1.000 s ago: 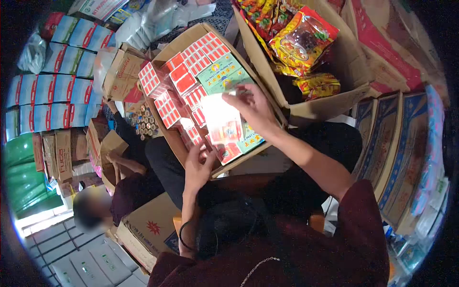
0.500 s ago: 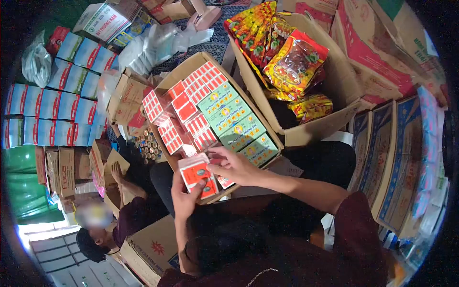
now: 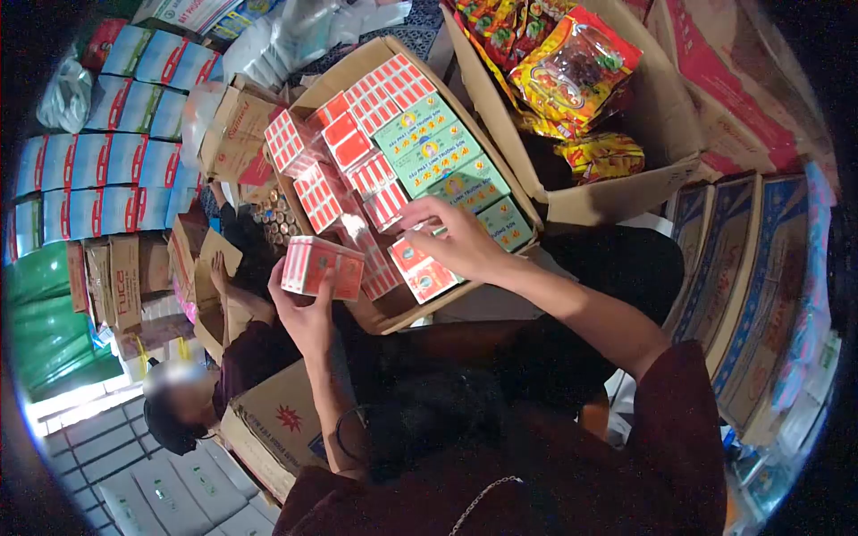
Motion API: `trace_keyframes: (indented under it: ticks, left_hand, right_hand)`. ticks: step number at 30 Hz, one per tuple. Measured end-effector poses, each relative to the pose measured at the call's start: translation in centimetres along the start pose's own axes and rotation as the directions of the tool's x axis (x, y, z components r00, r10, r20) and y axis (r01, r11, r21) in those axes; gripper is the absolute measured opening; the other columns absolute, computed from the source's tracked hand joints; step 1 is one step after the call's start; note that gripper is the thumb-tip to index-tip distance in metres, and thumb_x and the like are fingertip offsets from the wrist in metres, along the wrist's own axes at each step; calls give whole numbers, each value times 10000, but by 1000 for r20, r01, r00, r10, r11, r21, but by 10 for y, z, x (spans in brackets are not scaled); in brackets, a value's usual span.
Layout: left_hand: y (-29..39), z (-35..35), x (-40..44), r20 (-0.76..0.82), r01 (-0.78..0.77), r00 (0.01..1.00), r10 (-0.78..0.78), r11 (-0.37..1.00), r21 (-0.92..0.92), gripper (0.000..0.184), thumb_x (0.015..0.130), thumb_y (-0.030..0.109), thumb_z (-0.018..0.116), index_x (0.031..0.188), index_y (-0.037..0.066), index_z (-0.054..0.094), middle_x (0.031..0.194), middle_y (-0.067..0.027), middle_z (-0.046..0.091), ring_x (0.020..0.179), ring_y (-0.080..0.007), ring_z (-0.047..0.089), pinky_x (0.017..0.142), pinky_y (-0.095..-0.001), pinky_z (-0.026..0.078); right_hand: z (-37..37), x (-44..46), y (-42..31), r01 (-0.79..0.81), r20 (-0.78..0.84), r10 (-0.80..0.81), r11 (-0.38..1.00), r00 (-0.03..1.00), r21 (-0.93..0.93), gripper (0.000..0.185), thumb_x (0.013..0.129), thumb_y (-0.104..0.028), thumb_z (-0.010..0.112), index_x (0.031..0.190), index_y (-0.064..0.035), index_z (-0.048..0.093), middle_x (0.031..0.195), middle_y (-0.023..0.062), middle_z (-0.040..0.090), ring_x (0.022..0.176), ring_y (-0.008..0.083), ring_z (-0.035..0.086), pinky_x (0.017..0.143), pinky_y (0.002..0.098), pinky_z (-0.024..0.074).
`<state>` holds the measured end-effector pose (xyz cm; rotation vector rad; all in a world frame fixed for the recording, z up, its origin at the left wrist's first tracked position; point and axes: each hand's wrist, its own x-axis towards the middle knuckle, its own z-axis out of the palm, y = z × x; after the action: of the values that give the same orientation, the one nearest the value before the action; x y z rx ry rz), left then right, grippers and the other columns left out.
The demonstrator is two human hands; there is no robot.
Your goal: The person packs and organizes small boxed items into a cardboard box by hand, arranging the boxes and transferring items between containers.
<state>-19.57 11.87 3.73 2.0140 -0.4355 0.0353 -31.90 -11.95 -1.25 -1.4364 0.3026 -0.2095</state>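
My left hand [image 3: 306, 299] grips a pack of small red-and-white boxes [image 3: 322, 268] over the near left side of an open cardboard carton [image 3: 402, 320]. My right hand [image 3: 456, 241] is over the carton's near right part, its fingers bent but apart. Under it sits a red-and-white pack with round pictures [image 3: 420, 271]; whether the fingertips touch it I cannot tell. Inside the carton, green boxes with blue and yellow lettering [image 3: 429, 147] line the right side. Red-and-white packs [image 3: 380, 192] fill the middle and left.
Beyond and to the right stands a carton [image 3: 617, 201] with yellow-and-red food bags [image 3: 576, 71]. Stacked blue-and-white packs [image 3: 94, 161] are at the left. Tall cartons [image 3: 715, 277] line the right. A person in a dark cap [image 3: 174, 420] sits at lower left.
My left hand has moved left with its pack, now turned to show its side. My right hand has left that pack and shifted right and up, over the carton. The view has shifted slightly.
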Motion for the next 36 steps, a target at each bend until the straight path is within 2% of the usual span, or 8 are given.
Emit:
trace_keyframes:
  ticks: [2, 9, 16, 20, 23, 28, 31, 36]
  left_hand:
    - [4, -2, -5, 27, -32, 999, 30, 997, 70, 625, 826, 79, 841, 1347, 0, 506, 1178, -92, 666, 1084, -175, 644, 984, -342, 506]
    - [21, -15, -19, 570, -74, 821, -33, 984, 164, 602, 714, 14, 843, 1251, 3, 572, 1068, -110, 713, 1033, -155, 673, 950, -325, 521]
    - [15, -3, -14, 629, -59, 773, -79, 979, 195, 611, 682, 6, 852, 1224, -13, 570, 1062, -118, 718, 1030, -181, 690, 929, -330, 534]
    - [15, 3, -19, 651, -17, 746, -136, 974, 224, 623, 668, -6, 844, 1228, -14, 570, 1079, -124, 721, 1024, -199, 701, 908, -342, 547]
    - [1, 2, -26, 675, -76, 733, -80, 977, 199, 630, 666, 20, 847, 1232, -17, 572, 1088, -138, 725, 1017, -229, 711, 897, -356, 554]
    - [-1, -10, -28, 713, -292, 701, 29, 923, 249, 644, 709, 131, 840, 1263, -49, 567, 1092, -232, 727, 1054, -297, 721, 914, -372, 551]
    - [5, -15, -28, 753, -370, 657, 32, 884, 286, 651, 752, 230, 810, 1277, -70, 568, 1094, -277, 721, 1077, -332, 716, 929, -387, 544]
    - [-2, -16, -33, 736, -378, 672, -81, 817, 435, 716, 860, 498, 662, 1284, -75, 584, 1101, -305, 709, 1070, -406, 703, 925, -458, 540]
  right_hand:
    - [0, 1, 0, 33, -1, -33, 999, 999, -21, 367, 957, -198, 674, 1272, -20, 606, 1203, 113, 691, 1118, 200, 666, 957, 359, 523]
    - [3, 1, 3, 51, 19, -50, 998, 999, -34, 368, 947, -194, 681, 1263, -19, 608, 1190, 111, 696, 1110, 195, 668, 944, 356, 528]
    - [2, -3, 2, 103, 57, -94, 975, 994, -197, 365, 933, -200, 698, 1247, -31, 620, 1182, 115, 704, 1120, 227, 674, 932, 363, 534]
    - [1, -10, -2, 293, 133, -263, 891, 956, -346, 342, 925, -203, 695, 1227, -55, 637, 1164, 134, 708, 1097, 286, 677, 939, 396, 534]
    - [0, -16, -2, 579, 352, -463, 587, 813, -566, 294, 918, -198, 685, 1183, -70, 667, 1132, 153, 708, 1094, 329, 663, 963, 428, 523]
    - [-2, 3, 13, 647, 469, -450, 454, 760, -612, 260, 904, -197, 685, 1141, -90, 697, 1107, 145, 711, 1095, 326, 658, 977, 444, 511]
    - [-26, 0, -5, 592, 431, -427, 394, 795, -703, 266, 888, -177, 687, 1144, -108, 708, 1118, 129, 710, 1110, 325, 655, 962, 437, 513]
    - [-88, -30, -37, 322, -80, -695, 428, 714, -844, 139, 909, -120, 665, 1026, -79, 729, 1009, 118, 718, 1000, 334, 685, 876, 411, 534]
